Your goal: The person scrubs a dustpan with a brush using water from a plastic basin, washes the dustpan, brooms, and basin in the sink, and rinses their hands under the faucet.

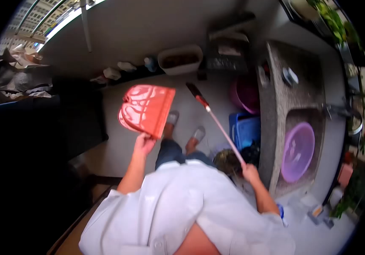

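Note:
My left hand [145, 143] grips the lower edge of a shiny red dustpan [145, 109], which is held up off the floor, left of my feet. The fingers of my right hand [250, 172] are wrapped round the pale pink handle of a broom [226, 135]. That handle slants away up and to the left, ending in a red and dark head near the middle of the floor. The dustpan and the broom head are apart.
Right of the broom stand a blue crate [246, 131], a magenta basin [245, 95] and a stone sink [271, 127] holding a purple basin [298, 152]. A white planter [180, 59] and small items line the far wall. Dark furniture is at the left.

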Action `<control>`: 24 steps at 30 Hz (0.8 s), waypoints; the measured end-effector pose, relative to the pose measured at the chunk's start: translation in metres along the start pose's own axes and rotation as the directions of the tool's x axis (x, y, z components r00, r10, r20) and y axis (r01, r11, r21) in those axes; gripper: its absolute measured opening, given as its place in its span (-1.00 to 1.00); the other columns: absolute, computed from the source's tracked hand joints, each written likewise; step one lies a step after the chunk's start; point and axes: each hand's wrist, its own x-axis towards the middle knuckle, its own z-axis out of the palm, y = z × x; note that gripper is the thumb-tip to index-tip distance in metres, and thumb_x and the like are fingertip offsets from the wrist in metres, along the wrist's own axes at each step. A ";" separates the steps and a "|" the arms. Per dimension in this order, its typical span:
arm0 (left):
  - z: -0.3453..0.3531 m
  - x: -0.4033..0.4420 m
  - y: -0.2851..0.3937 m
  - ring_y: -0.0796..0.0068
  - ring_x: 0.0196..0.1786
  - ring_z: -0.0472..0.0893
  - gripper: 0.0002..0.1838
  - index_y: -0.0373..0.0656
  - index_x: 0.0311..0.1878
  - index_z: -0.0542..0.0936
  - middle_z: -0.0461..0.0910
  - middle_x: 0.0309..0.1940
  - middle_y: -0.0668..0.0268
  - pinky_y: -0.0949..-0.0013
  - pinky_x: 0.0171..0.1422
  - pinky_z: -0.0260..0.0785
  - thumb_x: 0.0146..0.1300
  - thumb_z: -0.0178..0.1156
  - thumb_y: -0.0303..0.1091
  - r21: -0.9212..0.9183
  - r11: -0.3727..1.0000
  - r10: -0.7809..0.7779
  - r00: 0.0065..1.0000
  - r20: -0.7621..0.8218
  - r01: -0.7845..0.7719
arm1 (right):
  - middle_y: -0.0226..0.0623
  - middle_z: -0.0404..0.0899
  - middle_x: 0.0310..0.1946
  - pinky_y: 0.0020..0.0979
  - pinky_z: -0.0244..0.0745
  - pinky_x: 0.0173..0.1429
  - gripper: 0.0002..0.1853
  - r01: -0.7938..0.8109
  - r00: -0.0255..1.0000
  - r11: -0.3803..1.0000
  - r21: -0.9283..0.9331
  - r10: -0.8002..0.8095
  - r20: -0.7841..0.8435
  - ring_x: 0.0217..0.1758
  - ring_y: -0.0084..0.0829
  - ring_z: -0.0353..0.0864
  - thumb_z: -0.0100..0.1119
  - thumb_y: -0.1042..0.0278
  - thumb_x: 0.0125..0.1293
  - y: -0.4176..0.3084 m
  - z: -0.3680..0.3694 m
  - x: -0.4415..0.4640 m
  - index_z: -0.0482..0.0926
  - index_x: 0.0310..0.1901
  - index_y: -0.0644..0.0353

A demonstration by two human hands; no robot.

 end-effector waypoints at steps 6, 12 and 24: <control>-0.006 0.011 -0.008 0.33 -0.11 0.57 -0.65 -0.23 -0.06 0.57 0.63 -0.11 0.23 0.34 -0.10 0.44 0.08 0.16 -0.76 -0.054 0.995 0.097 0.976 0.193 -0.088 | 0.23 0.65 -0.31 0.08 0.52 0.04 -0.36 0.028 0.998 0.999 -0.046 -0.030 -0.048 -0.11 0.24 0.65 -0.08 -0.19 0.51 -0.035 -0.066 -0.024 0.70 -0.28 0.32; -0.007 -0.001 -0.002 0.34 -0.14 0.57 -0.54 -0.18 0.00 0.55 0.61 -0.10 0.24 0.37 -0.16 0.42 0.01 0.08 -0.80 -0.099 0.993 0.071 0.994 0.082 -0.063 | 0.10 0.68 -0.40 0.08 0.58 -0.09 -0.56 0.134 0.935 0.925 -0.357 -0.237 -0.264 -0.24 0.14 0.70 0.19 -0.05 0.37 -0.084 -0.148 -0.024 0.66 -0.27 0.27; -0.036 0.044 0.086 0.27 -0.23 0.48 -0.43 -0.17 0.02 0.46 0.57 -0.10 0.20 0.29 -0.34 0.20 -0.17 -0.02 -0.73 -0.056 0.998 0.025 1.000 0.007 -0.024 | -0.32 0.49 -0.44 -0.23 0.35 0.10 -0.93 0.144 0.203 0.470 -0.871 -0.875 -0.439 -0.20 -0.30 0.53 0.11 0.33 0.15 -0.273 -0.293 0.046 0.51 -0.45 0.06</control>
